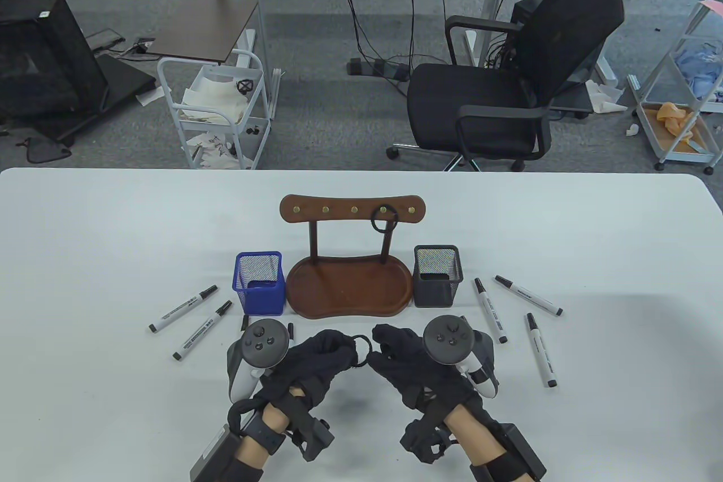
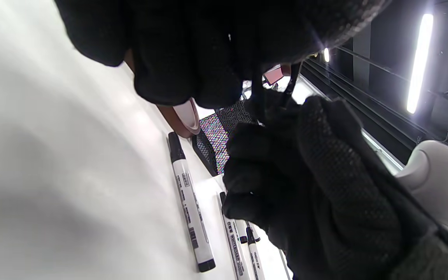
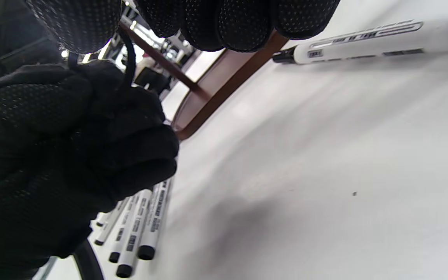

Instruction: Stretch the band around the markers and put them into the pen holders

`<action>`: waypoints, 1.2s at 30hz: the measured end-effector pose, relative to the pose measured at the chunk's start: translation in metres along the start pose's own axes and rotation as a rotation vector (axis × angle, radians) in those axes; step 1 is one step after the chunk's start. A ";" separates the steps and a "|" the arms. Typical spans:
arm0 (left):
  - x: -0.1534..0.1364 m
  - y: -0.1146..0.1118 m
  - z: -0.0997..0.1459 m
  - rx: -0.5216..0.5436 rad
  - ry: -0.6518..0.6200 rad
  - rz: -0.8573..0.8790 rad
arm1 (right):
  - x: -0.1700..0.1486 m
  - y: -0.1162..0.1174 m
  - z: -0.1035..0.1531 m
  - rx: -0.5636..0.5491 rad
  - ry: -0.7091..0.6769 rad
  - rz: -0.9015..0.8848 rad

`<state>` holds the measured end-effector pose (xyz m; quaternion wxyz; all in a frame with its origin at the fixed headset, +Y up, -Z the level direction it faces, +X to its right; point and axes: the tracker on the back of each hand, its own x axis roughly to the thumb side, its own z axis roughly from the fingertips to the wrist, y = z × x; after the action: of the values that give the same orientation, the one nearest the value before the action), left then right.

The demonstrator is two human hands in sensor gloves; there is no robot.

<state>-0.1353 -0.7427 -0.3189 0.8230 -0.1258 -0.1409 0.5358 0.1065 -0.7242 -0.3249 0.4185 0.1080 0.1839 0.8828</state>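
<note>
A black elastic band (image 1: 362, 336) is held as a small loop between my two hands, just above the table in front of the wooden tray. My left hand (image 1: 343, 351) pinches its left side and my right hand (image 1: 379, 351) pinches its right side. In the right wrist view the band's strand (image 3: 130, 58) runs down into the left glove (image 3: 72, 136). Two markers (image 1: 183, 308) (image 1: 202, 330) lie at the left, three more (image 1: 490, 309) (image 1: 528, 295) (image 1: 540, 350) at the right. The blue mesh holder (image 1: 259, 283) and black mesh holder (image 1: 436, 276) flank the tray.
A wooden stand (image 1: 353, 209) with brass pegs rises over its brown tray (image 1: 348, 290); another black band (image 1: 384, 220) hangs from one peg. Marker ends (image 1: 244, 322) peek out beside the left tracker. Beyond the white table (image 1: 113, 222) stands an office chair (image 1: 508, 81).
</note>
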 end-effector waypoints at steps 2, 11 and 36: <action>0.000 0.000 0.001 -0.006 -0.001 0.000 | 0.003 0.001 -0.002 0.007 0.009 -0.024; -0.003 0.004 0.008 0.007 -0.006 0.046 | 0.019 0.007 -0.010 0.007 0.002 -0.036; -0.007 0.028 0.014 -0.012 -0.144 0.542 | 0.043 0.019 -0.039 -0.081 0.051 -0.117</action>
<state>-0.1669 -0.7367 -0.3165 0.6366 -0.1253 -0.1635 0.7432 0.0526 -0.7109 -0.3503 0.4687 0.0575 0.1649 0.8659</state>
